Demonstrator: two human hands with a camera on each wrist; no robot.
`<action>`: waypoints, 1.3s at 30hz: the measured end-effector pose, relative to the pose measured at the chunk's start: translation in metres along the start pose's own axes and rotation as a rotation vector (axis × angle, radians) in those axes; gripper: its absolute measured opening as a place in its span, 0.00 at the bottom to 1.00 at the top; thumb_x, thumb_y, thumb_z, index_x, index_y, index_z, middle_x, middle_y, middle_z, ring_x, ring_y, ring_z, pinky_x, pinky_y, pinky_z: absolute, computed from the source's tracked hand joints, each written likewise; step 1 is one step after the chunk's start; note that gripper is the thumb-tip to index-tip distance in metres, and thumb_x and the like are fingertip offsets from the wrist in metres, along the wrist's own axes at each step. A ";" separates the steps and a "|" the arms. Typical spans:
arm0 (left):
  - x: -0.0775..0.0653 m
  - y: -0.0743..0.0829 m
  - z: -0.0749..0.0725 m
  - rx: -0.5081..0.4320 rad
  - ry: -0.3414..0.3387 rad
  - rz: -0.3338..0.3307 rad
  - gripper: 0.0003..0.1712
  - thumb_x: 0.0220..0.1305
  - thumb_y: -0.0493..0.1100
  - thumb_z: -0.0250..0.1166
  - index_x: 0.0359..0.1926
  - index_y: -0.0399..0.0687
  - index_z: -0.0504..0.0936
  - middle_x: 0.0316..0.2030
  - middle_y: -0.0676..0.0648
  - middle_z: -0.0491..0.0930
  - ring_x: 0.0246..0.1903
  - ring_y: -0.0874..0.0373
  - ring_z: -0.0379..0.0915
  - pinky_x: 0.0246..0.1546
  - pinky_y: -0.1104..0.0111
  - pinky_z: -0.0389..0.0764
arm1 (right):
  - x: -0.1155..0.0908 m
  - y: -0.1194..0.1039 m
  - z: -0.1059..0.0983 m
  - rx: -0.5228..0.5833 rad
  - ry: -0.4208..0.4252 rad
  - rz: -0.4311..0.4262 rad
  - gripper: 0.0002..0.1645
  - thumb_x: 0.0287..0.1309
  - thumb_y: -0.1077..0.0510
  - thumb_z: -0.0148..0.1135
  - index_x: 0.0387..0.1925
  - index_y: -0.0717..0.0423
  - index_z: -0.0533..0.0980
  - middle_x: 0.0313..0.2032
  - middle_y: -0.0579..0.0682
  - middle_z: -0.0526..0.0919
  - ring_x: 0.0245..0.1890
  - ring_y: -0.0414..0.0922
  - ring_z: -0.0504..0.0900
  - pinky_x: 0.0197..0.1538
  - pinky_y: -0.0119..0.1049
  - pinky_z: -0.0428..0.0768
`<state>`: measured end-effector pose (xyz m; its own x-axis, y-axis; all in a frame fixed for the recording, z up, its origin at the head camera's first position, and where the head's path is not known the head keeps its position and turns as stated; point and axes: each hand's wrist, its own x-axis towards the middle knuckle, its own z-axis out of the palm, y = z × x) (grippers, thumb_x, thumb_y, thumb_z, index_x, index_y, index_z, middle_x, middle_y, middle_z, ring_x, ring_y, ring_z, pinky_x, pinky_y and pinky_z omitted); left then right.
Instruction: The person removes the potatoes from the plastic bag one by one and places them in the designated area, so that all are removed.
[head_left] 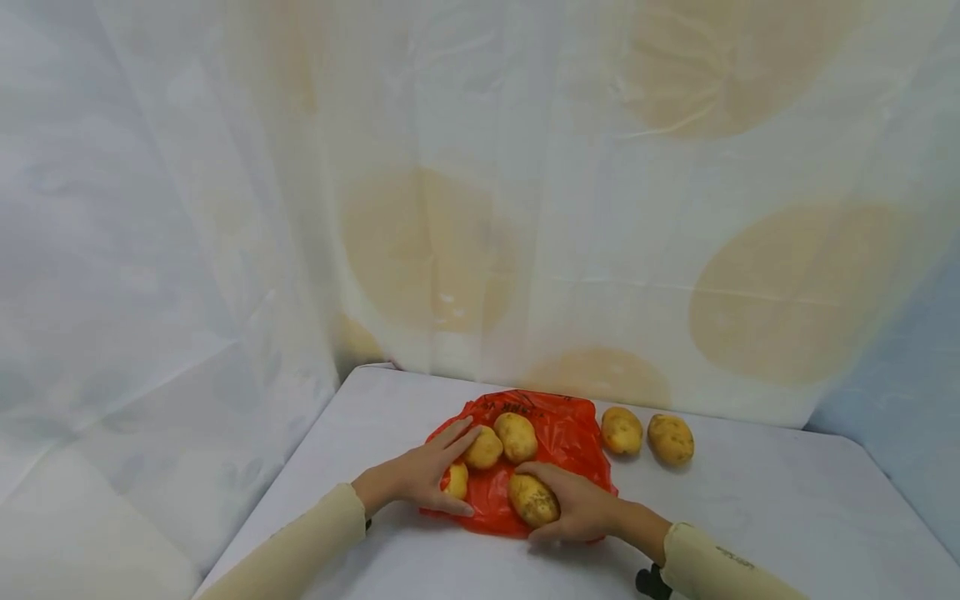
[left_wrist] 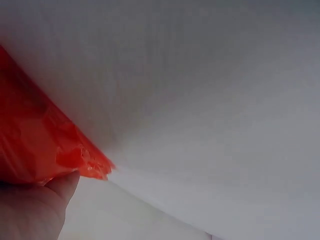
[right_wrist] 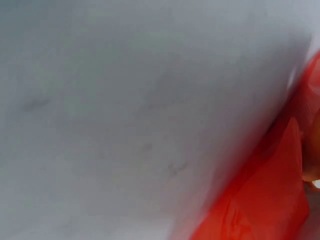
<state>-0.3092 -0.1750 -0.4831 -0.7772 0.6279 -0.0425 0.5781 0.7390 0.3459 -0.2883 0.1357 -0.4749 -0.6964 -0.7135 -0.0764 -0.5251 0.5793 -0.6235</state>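
A red plastic bag (head_left: 562, 429) lies spread flat on the table with several potatoes on it. My right hand (head_left: 581, 504) grips a potato (head_left: 534, 500) at the bag's front right, thumb on the near side and fingers over the far side. On the left, my left hand (head_left: 423, 475) rests with fingers spread and fairly straight. One potato (head_left: 457, 481) shows between its thumb and fingers, partly hidden. Just beyond the fingertips sit a round potato (head_left: 483, 448) and another potato (head_left: 516, 437), side by side. In the left wrist view, the left thumb (left_wrist: 65, 187) lies against the red plastic.
Two more potatoes, a left one (head_left: 622, 431) and a right one (head_left: 671, 440), lie on the white table (head_left: 750, 508) right of the bag. A spotted curtain (head_left: 600, 250) hangs behind the table, and pale sheeting (head_left: 150, 250) stands along the left side.
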 end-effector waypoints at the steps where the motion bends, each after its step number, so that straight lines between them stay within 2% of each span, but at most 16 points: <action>1: -0.001 -0.001 -0.001 0.010 -0.002 0.002 0.68 0.48 0.80 0.62 0.79 0.66 0.36 0.79 0.51 0.35 0.75 0.49 0.49 0.69 0.50 0.66 | 0.002 -0.001 0.002 0.001 0.005 -0.006 0.51 0.48 0.36 0.74 0.70 0.44 0.61 0.63 0.41 0.71 0.62 0.45 0.71 0.64 0.58 0.72; 6: -0.004 -0.009 -0.006 0.052 -0.003 0.026 0.68 0.48 0.81 0.62 0.79 0.62 0.37 0.79 0.48 0.38 0.76 0.48 0.49 0.70 0.50 0.64 | 0.009 -0.003 0.012 -0.028 -0.012 -0.040 0.50 0.55 0.33 0.67 0.72 0.43 0.57 0.65 0.43 0.68 0.63 0.44 0.70 0.65 0.56 0.72; 11: -0.011 -0.011 -0.008 0.053 -0.008 0.006 0.69 0.48 0.80 0.64 0.80 0.61 0.38 0.79 0.48 0.38 0.75 0.48 0.50 0.70 0.51 0.64 | 0.015 -0.008 0.018 -0.056 -0.058 -0.042 0.47 0.58 0.31 0.62 0.73 0.38 0.55 0.66 0.44 0.67 0.60 0.41 0.70 0.62 0.54 0.75; 16: -0.017 -0.014 -0.011 0.039 -0.002 -0.005 0.69 0.48 0.79 0.65 0.80 0.61 0.38 0.79 0.47 0.38 0.74 0.48 0.54 0.69 0.51 0.66 | 0.020 -0.011 0.018 -0.046 -0.088 -0.036 0.45 0.58 0.35 0.60 0.72 0.37 0.56 0.65 0.42 0.66 0.59 0.39 0.69 0.62 0.53 0.74; 19: -0.018 -0.015 -0.010 0.036 -0.003 -0.007 0.69 0.48 0.79 0.65 0.79 0.62 0.36 0.79 0.47 0.38 0.74 0.47 0.53 0.68 0.50 0.67 | 0.020 -0.013 0.018 -0.019 -0.089 -0.040 0.45 0.57 0.35 0.62 0.72 0.36 0.56 0.64 0.42 0.67 0.59 0.39 0.68 0.62 0.52 0.74; 24: -0.018 -0.017 -0.009 0.031 -0.015 -0.029 0.70 0.47 0.80 0.64 0.79 0.64 0.34 0.79 0.47 0.38 0.74 0.46 0.52 0.68 0.48 0.67 | 0.018 -0.014 0.019 0.015 -0.072 -0.049 0.46 0.55 0.34 0.65 0.72 0.35 0.57 0.64 0.41 0.67 0.59 0.38 0.69 0.61 0.49 0.75; 31: -0.017 -0.019 -0.009 0.016 -0.007 -0.048 0.71 0.45 0.79 0.66 0.79 0.66 0.34 0.79 0.48 0.38 0.74 0.46 0.53 0.67 0.47 0.67 | 0.015 -0.020 0.010 0.036 -0.013 -0.068 0.50 0.55 0.37 0.68 0.74 0.38 0.55 0.66 0.41 0.65 0.63 0.42 0.68 0.64 0.53 0.73; 36: -0.017 -0.021 -0.007 -0.004 -0.008 -0.046 0.71 0.46 0.78 0.67 0.79 0.66 0.34 0.79 0.48 0.38 0.73 0.45 0.54 0.66 0.47 0.69 | 0.013 -0.021 0.003 0.044 0.056 -0.059 0.55 0.51 0.41 0.73 0.75 0.37 0.53 0.63 0.45 0.63 0.58 0.43 0.69 0.56 0.41 0.78; 39: -0.016 -0.021 -0.007 -0.015 -0.015 -0.044 0.71 0.46 0.77 0.67 0.79 0.66 0.34 0.79 0.47 0.37 0.73 0.45 0.54 0.65 0.46 0.70 | 0.013 -0.020 -0.003 0.054 0.089 -0.065 0.56 0.48 0.46 0.76 0.74 0.40 0.55 0.60 0.45 0.64 0.57 0.44 0.69 0.54 0.38 0.78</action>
<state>-0.3108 -0.2024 -0.4836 -0.7978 0.5986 -0.0718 0.5398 0.7623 0.3571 -0.2881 0.1161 -0.4606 -0.7039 -0.7095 0.0331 -0.5448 0.5094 -0.6662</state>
